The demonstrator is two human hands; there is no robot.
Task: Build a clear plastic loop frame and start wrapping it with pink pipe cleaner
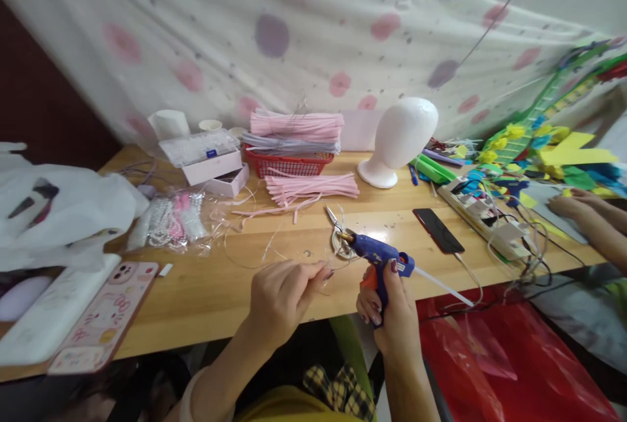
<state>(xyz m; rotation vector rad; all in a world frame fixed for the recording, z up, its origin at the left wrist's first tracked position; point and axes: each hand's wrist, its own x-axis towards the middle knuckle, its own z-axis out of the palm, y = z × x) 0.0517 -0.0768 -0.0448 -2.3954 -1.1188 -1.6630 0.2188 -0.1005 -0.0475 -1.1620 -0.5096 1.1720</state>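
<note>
My right hand (396,321) is wrapped round the handle of a blue glue gun (379,252), fingers by its orange trigger. The nozzle points left, and a white glue stick (448,288) sticks out of the back. To the left, my left hand (281,298) is closed in a pinch, fingertips close to the nozzle side. A thin clear strand (267,249) runs from the pinch in loose loops over the table; its exact hold is hidden by the fingers. Behind the nozzle lie scissors (333,216) and a small round roll (337,245).
Pink pipe cleaners (313,188) lie before a red basket (289,166) holding more. A white foam head (404,138) stands behind. Left are bagged beads (176,219) and a pink phone (110,314). Right are a black phone (437,230), a power strip (482,219) and another person's hands (578,206).
</note>
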